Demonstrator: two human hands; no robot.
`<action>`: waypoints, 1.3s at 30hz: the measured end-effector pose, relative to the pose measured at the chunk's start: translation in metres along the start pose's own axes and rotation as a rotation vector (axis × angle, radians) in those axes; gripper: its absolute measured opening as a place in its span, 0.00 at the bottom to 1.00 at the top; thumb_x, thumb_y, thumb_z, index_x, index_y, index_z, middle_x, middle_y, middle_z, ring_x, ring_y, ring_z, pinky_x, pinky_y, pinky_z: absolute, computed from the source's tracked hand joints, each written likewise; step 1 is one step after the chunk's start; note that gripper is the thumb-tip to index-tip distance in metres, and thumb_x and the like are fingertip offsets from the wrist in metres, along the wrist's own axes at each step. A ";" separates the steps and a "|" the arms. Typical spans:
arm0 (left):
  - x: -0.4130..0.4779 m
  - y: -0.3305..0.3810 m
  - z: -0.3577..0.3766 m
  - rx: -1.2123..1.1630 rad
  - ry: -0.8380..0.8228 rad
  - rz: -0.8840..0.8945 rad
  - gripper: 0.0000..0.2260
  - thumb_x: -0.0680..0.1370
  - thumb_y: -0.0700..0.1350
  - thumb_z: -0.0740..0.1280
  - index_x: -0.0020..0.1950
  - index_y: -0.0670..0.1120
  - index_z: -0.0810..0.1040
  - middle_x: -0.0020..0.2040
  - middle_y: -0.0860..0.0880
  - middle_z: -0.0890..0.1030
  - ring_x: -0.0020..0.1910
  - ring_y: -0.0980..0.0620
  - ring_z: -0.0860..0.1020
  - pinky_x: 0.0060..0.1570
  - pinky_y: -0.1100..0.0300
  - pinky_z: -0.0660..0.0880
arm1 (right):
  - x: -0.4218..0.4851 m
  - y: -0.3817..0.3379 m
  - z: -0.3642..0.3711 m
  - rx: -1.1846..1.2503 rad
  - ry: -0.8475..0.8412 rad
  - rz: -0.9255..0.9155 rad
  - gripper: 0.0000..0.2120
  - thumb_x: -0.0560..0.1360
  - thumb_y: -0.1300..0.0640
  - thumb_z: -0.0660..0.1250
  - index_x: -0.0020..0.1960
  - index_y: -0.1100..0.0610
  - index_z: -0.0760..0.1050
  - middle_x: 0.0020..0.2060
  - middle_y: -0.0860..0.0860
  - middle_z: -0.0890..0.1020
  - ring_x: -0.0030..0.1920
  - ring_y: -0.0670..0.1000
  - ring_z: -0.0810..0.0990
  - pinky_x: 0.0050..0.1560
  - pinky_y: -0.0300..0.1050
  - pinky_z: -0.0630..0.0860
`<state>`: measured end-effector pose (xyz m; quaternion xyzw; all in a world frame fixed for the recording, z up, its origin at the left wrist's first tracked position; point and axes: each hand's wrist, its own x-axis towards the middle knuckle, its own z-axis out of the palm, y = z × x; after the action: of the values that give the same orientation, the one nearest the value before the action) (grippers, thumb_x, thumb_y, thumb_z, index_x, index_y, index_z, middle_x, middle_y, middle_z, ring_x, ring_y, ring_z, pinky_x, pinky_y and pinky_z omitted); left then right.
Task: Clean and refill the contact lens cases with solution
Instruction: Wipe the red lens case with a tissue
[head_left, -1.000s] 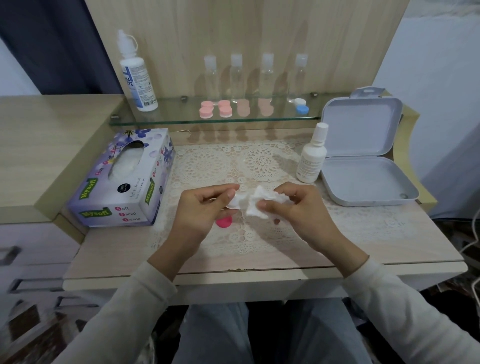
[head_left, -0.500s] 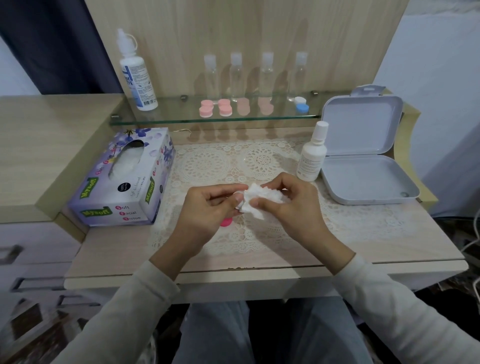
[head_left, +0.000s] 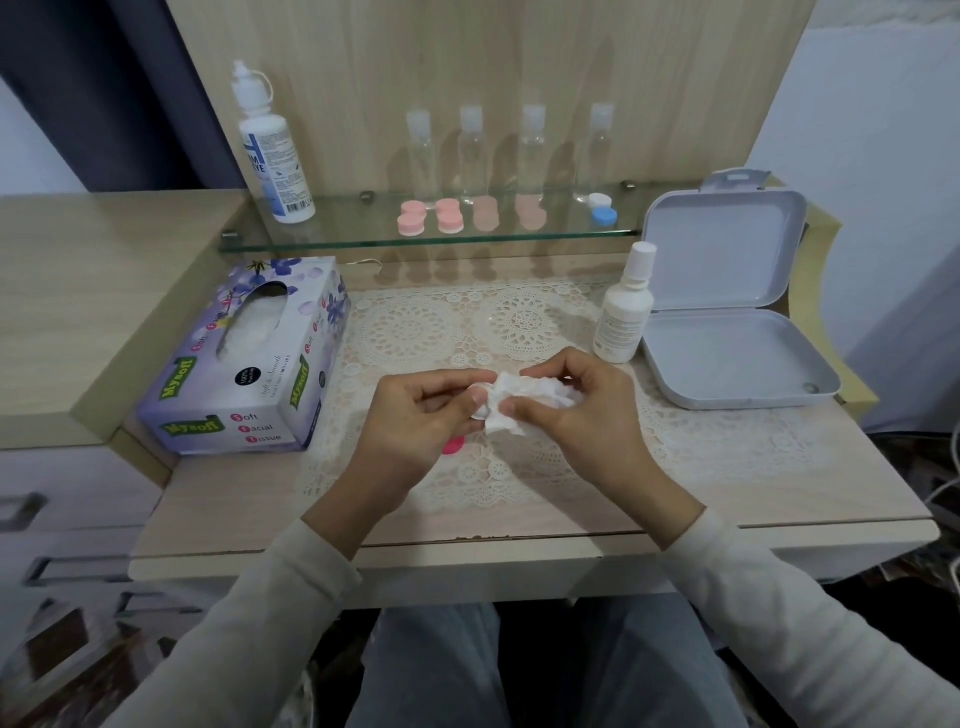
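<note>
Pale wooden desk (head_left: 779, 493) covered by a lace mat (head_left: 415, 332), seen from above by the person seated at it. Over the middle of the mat, the left hand (head_left: 415, 421) pinches a small, round, whitish lens case piece (head_left: 480, 401) between thumb and fingertips, lifted off the desk and turned toward the other hand. The right hand (head_left: 582, 410) clenches a crumpled white tissue (head_left: 524, 400) and presses it against that piece, apparently to wipe it dry. A bright pink cap (head_left: 454, 445) lies on the mat just below the hands, likely set aside during cleaning. At the left sits a Mysoft tissue box (head_left: 244, 358), within easy reach. At the right a small white bottle (head_left: 623, 306) stands just beside an open grey hinged box (head_left: 727, 312). On the far glass shelf (head_left: 363, 236) stand a large solution bottle (head_left: 272, 150), 4 small clear bottles (head_left: 470, 156), pink lens cases (head_left: 449, 215) and 1 blue-and-white case (head_left: 602, 209), probably awaiting their turn. Refilling seems not yet begun.
</note>
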<state>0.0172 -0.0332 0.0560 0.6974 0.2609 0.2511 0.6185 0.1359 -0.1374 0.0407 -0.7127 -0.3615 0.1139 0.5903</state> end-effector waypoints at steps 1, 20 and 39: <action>0.000 0.000 0.001 -0.001 0.001 -0.003 0.07 0.74 0.37 0.67 0.47 0.47 0.82 0.43 0.46 0.84 0.43 0.48 0.83 0.51 0.44 0.77 | -0.001 0.000 0.003 -0.025 0.036 -0.016 0.10 0.62 0.62 0.77 0.34 0.55 0.75 0.32 0.53 0.80 0.31 0.47 0.76 0.32 0.40 0.72; 0.006 -0.009 0.004 -0.036 -0.021 -0.028 0.07 0.74 0.37 0.66 0.48 0.46 0.81 0.44 0.47 0.84 0.43 0.48 0.83 0.51 0.48 0.78 | 0.008 0.006 0.000 0.154 0.029 0.099 0.13 0.65 0.63 0.75 0.31 0.62 0.70 0.27 0.58 0.77 0.23 0.51 0.74 0.23 0.39 0.70; 0.010 -0.007 0.000 -0.055 -0.063 -0.116 0.09 0.74 0.37 0.67 0.53 0.45 0.80 0.47 0.43 0.83 0.45 0.47 0.83 0.57 0.40 0.72 | 0.009 0.011 -0.006 0.191 0.004 0.054 0.09 0.71 0.64 0.70 0.33 0.65 0.75 0.24 0.57 0.77 0.22 0.51 0.74 0.26 0.41 0.72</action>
<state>0.0246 -0.0257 0.0489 0.6713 0.2742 0.2001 0.6589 0.1504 -0.1367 0.0350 -0.6627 -0.3285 0.1622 0.6531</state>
